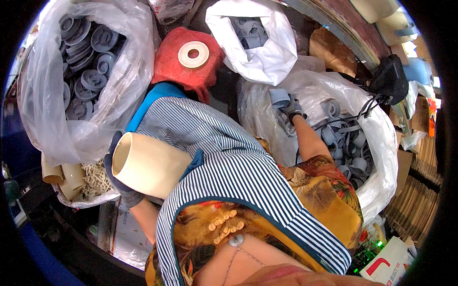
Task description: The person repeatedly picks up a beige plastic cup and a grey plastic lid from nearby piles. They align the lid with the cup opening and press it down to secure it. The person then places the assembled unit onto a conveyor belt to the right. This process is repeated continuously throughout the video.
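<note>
My left hand point(120, 174), in a dark glove, grips a cream barrel-shaped plastic pot point(157, 164) from its left side. The pot lies tilted against my striped apron point(224, 167), its wide mouth facing left. Over on the right, my gloved right hand point(292, 110) reaches into a clear plastic sack point(377, 162) of grey plastic fittings. Its fingers are closed on a short grey cup-like fitting point(279, 98) near the sack's far left edge. Loose grey fittings point(350, 143) of the same colour are heaped beside my right forearm.
A clear sack point(43, 105) of round grey caps point(93, 80) stands at the far left. Ahead, a cream ring point(193, 54) lies on red cloth point(167, 47), beside a white sack point(267, 62) of grey parts. Stacked cardboard point(412, 205) lines the right; cream tubes point(71, 177) lie left.
</note>
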`<state>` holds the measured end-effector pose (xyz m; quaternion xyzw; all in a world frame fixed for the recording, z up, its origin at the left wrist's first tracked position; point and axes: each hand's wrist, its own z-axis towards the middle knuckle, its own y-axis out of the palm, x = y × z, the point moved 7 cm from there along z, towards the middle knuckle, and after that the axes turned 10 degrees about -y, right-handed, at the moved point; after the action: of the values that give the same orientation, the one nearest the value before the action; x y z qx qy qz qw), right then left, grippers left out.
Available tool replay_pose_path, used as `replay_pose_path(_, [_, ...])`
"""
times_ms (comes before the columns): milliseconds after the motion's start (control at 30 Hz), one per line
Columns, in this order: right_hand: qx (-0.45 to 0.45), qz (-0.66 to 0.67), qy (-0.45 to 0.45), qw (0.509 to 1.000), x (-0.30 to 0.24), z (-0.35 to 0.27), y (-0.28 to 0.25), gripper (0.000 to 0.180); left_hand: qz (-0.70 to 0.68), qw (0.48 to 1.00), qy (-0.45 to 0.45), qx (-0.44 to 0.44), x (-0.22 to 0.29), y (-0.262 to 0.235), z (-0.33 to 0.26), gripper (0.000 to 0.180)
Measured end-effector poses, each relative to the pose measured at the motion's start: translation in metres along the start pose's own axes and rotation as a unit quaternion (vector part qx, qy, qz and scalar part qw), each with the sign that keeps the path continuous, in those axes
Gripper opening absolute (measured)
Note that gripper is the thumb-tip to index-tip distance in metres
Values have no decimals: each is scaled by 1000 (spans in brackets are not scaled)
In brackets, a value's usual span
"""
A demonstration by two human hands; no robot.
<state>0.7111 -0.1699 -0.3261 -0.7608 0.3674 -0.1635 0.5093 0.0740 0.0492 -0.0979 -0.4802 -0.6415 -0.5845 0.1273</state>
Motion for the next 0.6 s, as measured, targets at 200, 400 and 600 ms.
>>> replay_pose_path(200, [-191, 200, -130, 952, 16, -12, 6, 68, -96, 990, 2, 102, -15, -44, 8, 54])
replay_pose_path(400, [-80, 490, -37, 867, 12, -28, -110, 37, 24, 994, 23, 108, -22, -48, 4, 46])
replay_pose_path(600, [-20, 501, -220, 837, -248, -127, -244, 21, 405, 906, 124, 3, -4, 30, 11, 44])
